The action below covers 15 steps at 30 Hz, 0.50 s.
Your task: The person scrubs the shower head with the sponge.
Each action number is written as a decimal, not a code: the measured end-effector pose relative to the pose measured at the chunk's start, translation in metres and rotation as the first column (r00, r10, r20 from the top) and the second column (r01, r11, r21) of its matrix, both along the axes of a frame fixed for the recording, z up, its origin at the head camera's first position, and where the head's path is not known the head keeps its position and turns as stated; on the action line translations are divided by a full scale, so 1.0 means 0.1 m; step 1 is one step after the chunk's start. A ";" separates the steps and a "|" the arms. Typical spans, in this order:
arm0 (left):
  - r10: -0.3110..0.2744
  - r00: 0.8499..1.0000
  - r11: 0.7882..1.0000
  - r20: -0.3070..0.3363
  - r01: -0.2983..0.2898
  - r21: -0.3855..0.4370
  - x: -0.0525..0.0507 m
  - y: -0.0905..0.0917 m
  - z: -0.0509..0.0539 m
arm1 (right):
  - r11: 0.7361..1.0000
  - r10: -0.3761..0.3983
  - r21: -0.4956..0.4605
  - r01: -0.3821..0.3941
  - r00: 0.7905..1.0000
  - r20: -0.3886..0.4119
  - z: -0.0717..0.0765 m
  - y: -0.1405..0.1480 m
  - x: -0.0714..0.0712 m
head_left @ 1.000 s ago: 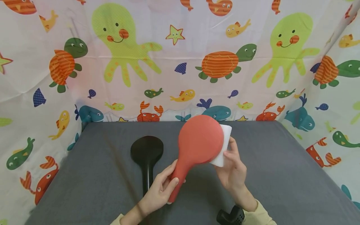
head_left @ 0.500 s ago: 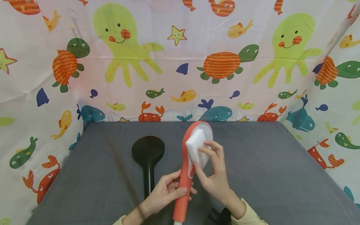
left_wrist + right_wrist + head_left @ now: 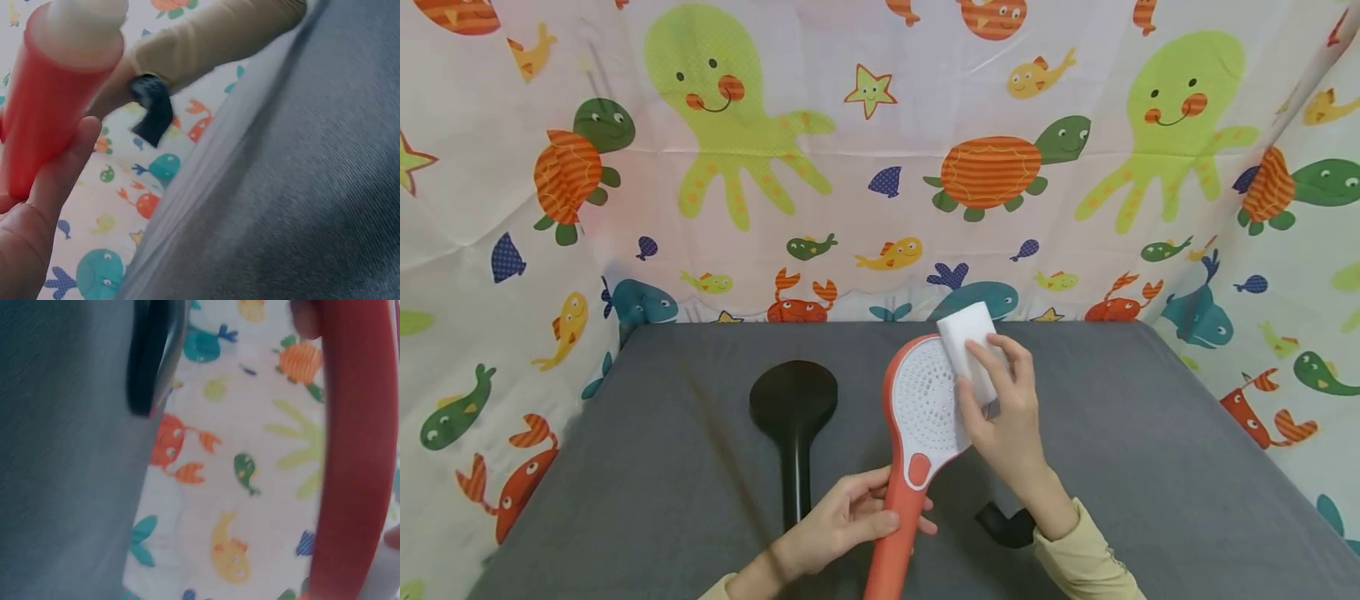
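At left, a black long-handled object (image 3: 793,408) lies on the grey bench (image 3: 625,467). Beside it, the left-hand grip (image 3: 842,523) curls round the handle of a coral shower head (image 3: 927,400), held above the bench with its perforated white face showing. Farther right, a white block (image 3: 966,333) overlaps the face's edge, pinched by the right-hand grip (image 3: 1011,425).

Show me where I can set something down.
Bare table lies between right grip and right curtain, and between left curtain and brown streak. Crowded: centre, with black shower head, orange shower head, white sponge and left grip.
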<state>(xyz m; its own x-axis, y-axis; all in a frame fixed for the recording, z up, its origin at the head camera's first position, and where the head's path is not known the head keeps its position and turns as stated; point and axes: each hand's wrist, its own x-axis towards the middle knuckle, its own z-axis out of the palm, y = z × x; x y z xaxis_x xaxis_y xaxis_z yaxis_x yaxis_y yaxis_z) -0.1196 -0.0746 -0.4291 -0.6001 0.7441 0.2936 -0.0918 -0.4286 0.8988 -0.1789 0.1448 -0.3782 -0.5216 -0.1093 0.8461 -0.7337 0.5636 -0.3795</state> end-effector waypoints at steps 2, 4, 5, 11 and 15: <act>0.033 0.999 0.999 0.017 -0.034 0.021 0.00 -0.02 0.02 | 1.000 -0.026 0.005 0.026 0.999 0.032 -0.07 0.04 0.02; 0.067 0.997 0.997 0.031 -0.068 0.042 -0.01 -0.04 0.03 | 1.000 -0.006 0.031 0.005 0.999 0.051 -0.15 0.02 0.09; 0.082 0.996 0.996 0.039 -0.083 0.045 -0.01 -0.04 0.03 | 0.999 0.025 0.041 -0.027 0.998 0.057 -0.18 0.00 0.14; 0.072 0.995 0.997 0.064 -0.074 0.037 -0.04 -0.04 0.01 | 0.961 0.235 0.125 -0.247 0.966 0.104 -0.21 -0.22 0.35; -0.014 1.000 0.999 0.007 0.014 0.041 -0.02 -0.01 -0.01 | 0.947 0.226 0.217 -0.237 0.971 0.073 -0.08 -0.31 0.30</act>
<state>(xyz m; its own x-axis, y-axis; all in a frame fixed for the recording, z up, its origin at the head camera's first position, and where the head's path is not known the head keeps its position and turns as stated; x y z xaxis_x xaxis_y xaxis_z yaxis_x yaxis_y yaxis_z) -0.1218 -0.0755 -0.4306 -0.5920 0.7399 0.3194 -0.1050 -0.4637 0.8798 -0.1486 0.1140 -0.3866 -0.4975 -0.4147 0.7619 -0.8386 0.4545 -0.3002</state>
